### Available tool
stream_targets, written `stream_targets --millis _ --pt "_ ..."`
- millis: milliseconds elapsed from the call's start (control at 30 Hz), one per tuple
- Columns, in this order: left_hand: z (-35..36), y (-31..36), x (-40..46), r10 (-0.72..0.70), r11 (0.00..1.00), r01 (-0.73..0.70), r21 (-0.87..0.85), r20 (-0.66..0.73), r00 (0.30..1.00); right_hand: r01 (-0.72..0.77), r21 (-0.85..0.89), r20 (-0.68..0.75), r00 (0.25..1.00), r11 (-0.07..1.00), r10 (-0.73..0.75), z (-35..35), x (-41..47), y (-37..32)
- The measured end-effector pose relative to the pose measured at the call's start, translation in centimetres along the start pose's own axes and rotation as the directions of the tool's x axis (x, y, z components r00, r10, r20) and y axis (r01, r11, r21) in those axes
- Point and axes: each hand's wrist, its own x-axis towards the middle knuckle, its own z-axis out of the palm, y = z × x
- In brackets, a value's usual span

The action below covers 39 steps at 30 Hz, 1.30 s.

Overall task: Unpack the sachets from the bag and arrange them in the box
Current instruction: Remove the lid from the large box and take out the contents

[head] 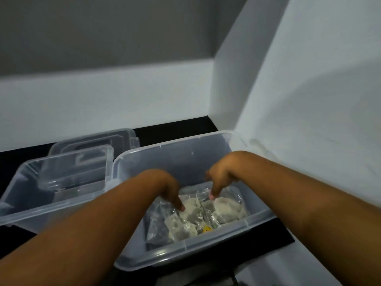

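Note:
A clear plastic box [181, 159] stands in front of me on a dark surface. On its floor lie several clear sachets [226, 209] of pale powder, side by side, with a small yellow spot among them. Both my hands reach down into the box. My left hand [165, 186] points its fingers down, fingertips touching a sachet near the middle. My right hand [218, 178] also hangs fingers-down, its tips on a sachet further right. Neither hand holds anything. No bag is in view.
A second clear box [37, 182] stands to the left, touching the first. A clear lid [97, 139] lies behind it. White walls close in at the back and close on the right [309, 100]. The dark surface [177, 129] shows behind the boxes.

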Motion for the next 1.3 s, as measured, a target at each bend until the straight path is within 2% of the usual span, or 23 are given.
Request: stream_targets --millis 133,267,333,467,567,700,800,900,1067,1200,1300 --pt "1.2 0.4 1.0 0.022 1.0 -0.021 0.009 -0.033 0.999 -0.023 0.023 0.027 0.999 0.999 0.022 1.0 1.7 0.0" --pt "1.4 0.9 1.7 0.032 0.997 -0.034 -0.07 -0.033 0.999 0.03 0.07 -0.084 0.996 0.997 -0.024 0.6 1.6 0.3" --pt "1.3 1.1 1.7 0.026 0.995 -0.029 -0.098 -0.033 0.999 0.051 0.087 -0.09 0.995 0.995 -0.043 0.4 1.5 0.4" --pt "1.3 1.2 1.8 0.046 0.969 -0.028 -0.246 0.068 0.997 0.056 0.116 -0.043 0.998 0.992 -0.051 0.7 1.5 0.4" --pt "1.4 1.2 1.7 0.066 0.93 -0.007 -0.367 0.148 0.987 0.081 0.205 -0.061 0.996 0.975 -0.07 0.4 1.6 0.7" --pt "1.2 1.4 1.2 0.083 0.898 -0.006 -0.44 0.157 0.984 0.108 0.344 -0.106 0.991 0.933 -0.076 0.1 1.4 1.1" --pt "0.4 1.5 0.4 0.069 0.909 -0.041 -0.414 0.054 0.996 0.147 0.374 -0.168 0.982 0.916 -0.09 -0.6 0.3 1.4" --pt "-0.6 1.3 -1.0 0.078 0.953 -0.097 -0.286 -0.078 0.994 0.208 0.431 -0.291 0.953 0.878 -0.083 -1.7 -1.9 2.0" --pt "-1.5 0.8 -5.3 0.085 0.93 -0.194 -0.313 -0.33 0.94 0.338 0.567 -0.475 0.879 0.751 -0.038 -1.8 -6.7 3.4" --pt "-1.9 -0.2 -9.4 0.025 0.96 -0.183 -0.213 -0.584 0.812 0.344 0.634 -0.487 0.873 0.693 0.012 -0.5 -8.2 4.0" --pt "-1.9 -1.5 -11.9 -0.008 0.977 -0.158 -0.14 -0.771 0.636 0.314 0.753 -0.474 0.868 0.578 0.147 -0.2 -8.6 3.9"
